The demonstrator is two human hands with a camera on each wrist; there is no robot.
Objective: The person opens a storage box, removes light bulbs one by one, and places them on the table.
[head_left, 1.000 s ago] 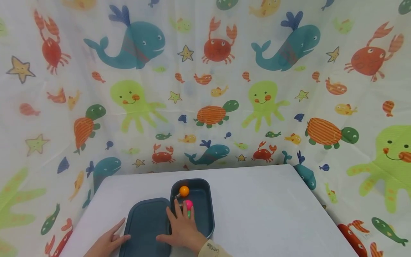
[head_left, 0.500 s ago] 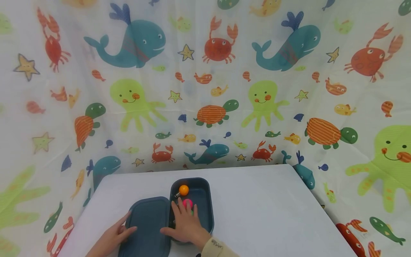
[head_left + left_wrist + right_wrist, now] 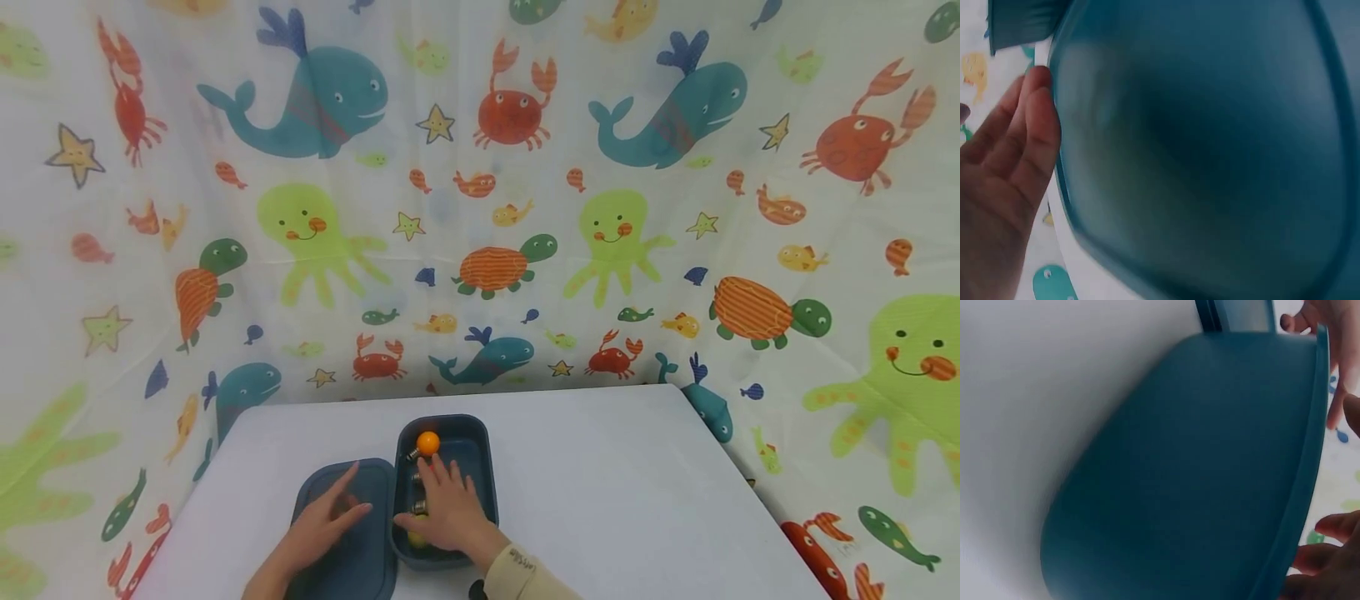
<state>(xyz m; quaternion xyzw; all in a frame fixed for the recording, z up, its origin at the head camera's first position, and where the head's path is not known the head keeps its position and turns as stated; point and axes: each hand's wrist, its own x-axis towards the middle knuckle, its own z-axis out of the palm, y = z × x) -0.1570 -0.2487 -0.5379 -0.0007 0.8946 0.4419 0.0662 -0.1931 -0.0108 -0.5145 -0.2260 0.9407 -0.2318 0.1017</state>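
"From your head, what's the room like?"

"A white curtain [image 3: 480, 221] runs from nine o'clock round to three, lightly creased, printed with whales, crabs, turtles and octopuses. In front of it stands the smooth white table [image 3: 600, 483]."

"And on the table?"

"The box [image 3: 472, 462] sits just short of twelve o'clock. Inside, the orange bulb [image 3: 428, 442] lies at the box's eleven and the yellow bulb [image 3: 417, 535] at its seven, partly under my hand. Two metal bases [image 3: 420, 506] show between them. The lid [image 3: 375, 550] lies flat at the box's eight."

"Your hands?"

"My right hand [image 3: 450, 508] is over the box, fingers spread; I can't tell whether they touch a bulb. My left hand [image 3: 322, 525] is over the lid, index finger and thumb stretched apart."

"From your left wrist?"

"The lid fills most of it, blurred. My left fingers are at nine, straight and close together, beside its rim. A white strip of table and some curtain show at seven."

"And your right?"

"The box's outer wall takes the middle, the table, softly shadowed, at nine. The lid's edge shows at twelve, my left hand at two, my right fingers past the rim at four, curtain behind."
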